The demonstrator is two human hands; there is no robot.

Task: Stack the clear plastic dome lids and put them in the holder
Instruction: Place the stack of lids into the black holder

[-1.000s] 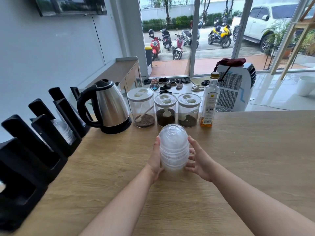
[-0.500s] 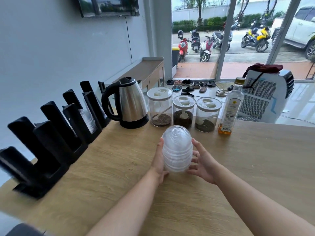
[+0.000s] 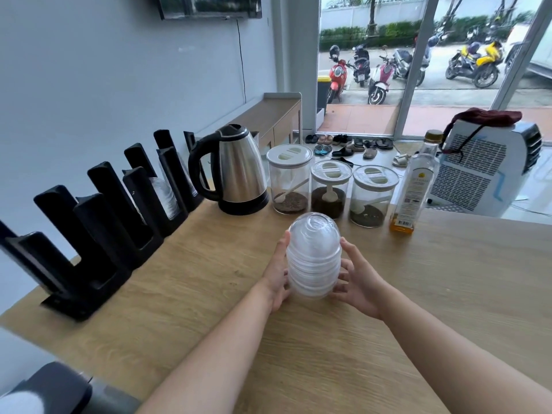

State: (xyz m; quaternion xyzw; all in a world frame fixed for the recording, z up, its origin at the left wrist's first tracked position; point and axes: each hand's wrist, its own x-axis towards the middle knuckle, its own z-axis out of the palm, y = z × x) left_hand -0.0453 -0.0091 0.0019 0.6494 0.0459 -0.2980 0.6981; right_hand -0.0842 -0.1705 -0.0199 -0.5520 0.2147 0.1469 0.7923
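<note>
A stack of clear plastic dome lids (image 3: 313,255) stands upright near the middle of the wooden table (image 3: 418,294), dome end up. My left hand (image 3: 277,273) presses its left side and my right hand (image 3: 357,279) cups its right side with curled fingers, so both hands hold the stack. The black holder (image 3: 98,234) with several slots runs along the table's left edge, against the wall. Some clear lids (image 3: 162,194) lie in one of its far slots.
A steel kettle (image 3: 239,171) stands behind the stack to the left. Three jars (image 3: 328,186) with white lids and a bottle (image 3: 413,189) line the table's far edge. A white air cooler (image 3: 484,165) stands on the floor beyond.
The view has swung left, so more of the holder and wall shows. The hands and stack stay together at the same spot on the table.
</note>
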